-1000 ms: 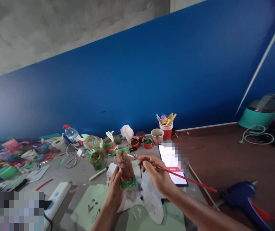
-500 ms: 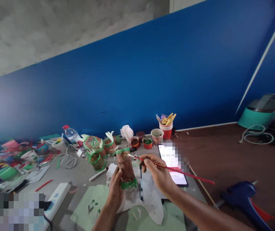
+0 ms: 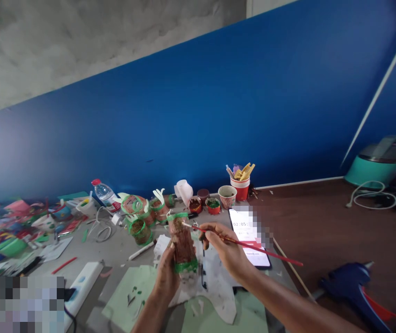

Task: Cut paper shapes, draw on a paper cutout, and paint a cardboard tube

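Note:
My left hand (image 3: pixel 167 268) is wrapped round a brown-painted tube (image 3: pixel 183 243) with green bands at its top and bottom, holding it nearly upright. In my right hand (image 3: pixel 222 245) is a thin red paintbrush (image 3: pixel 253 245), pinched near its bristle end. The pale brush tip meets or hovers just before the tube's upper part; I cannot tell which. Beneath the tube lies a white stained paper (image 3: pixel 215 296). Behind it stand a small cup of brown paint (image 3: pixel 195 205) and one of green paint (image 3: pixel 213 206). Similar brown and green pieces (image 3: pixel 140 232) stand to the left.
A lit phone (image 3: pixel 250 236) lies right of my hands, with a blue glue gun (image 3: pixel 349 282) farther right. At the left are a power strip (image 3: pixel 83 289), a water bottle (image 3: pixel 104 194) and piled colourful scraps (image 3: pixel 14 231). A red cup (image 3: pixel 240 190) of tools stands at the back.
The brush handle's far end has shifted slightly left. Both hands keep almost the same place and hold, and the tube has barely moved.

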The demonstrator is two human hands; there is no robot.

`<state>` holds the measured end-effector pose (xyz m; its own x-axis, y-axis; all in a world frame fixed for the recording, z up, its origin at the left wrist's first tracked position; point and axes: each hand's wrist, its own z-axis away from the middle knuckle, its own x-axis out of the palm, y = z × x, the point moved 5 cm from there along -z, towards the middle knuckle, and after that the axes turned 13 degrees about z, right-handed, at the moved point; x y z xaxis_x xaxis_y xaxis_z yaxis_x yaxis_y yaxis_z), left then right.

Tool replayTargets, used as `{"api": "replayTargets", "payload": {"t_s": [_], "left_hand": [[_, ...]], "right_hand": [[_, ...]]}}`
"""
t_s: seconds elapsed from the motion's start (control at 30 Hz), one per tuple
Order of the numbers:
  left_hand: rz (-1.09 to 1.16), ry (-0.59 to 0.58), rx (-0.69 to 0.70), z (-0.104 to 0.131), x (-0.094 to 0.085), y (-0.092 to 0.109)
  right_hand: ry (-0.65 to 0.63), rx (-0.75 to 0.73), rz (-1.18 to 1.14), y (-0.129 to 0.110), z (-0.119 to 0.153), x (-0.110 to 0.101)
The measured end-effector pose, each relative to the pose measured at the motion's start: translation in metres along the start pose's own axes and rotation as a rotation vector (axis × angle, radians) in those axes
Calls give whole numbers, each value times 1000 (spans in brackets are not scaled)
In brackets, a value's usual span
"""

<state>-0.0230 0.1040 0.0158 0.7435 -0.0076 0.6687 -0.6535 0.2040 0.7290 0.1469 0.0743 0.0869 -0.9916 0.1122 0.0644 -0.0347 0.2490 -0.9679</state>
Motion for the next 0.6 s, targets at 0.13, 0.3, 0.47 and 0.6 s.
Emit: {"api": "replayTargets", "payload": {"t_s": [0.13,0.3,0.47,0.6], "left_hand": [[-2,0,10,1,1,1],[16,-13,9,1,2,1],[16,-20,33,0,1,3],[18,-20,46,1,2,5]], "right_hand": [[23,-52,-59,-2,0,-3],[36,-234,137,-10,5,-3],[-61,-511,408,-22,15,4],[-73,-623,450,-29,20,5]]}}
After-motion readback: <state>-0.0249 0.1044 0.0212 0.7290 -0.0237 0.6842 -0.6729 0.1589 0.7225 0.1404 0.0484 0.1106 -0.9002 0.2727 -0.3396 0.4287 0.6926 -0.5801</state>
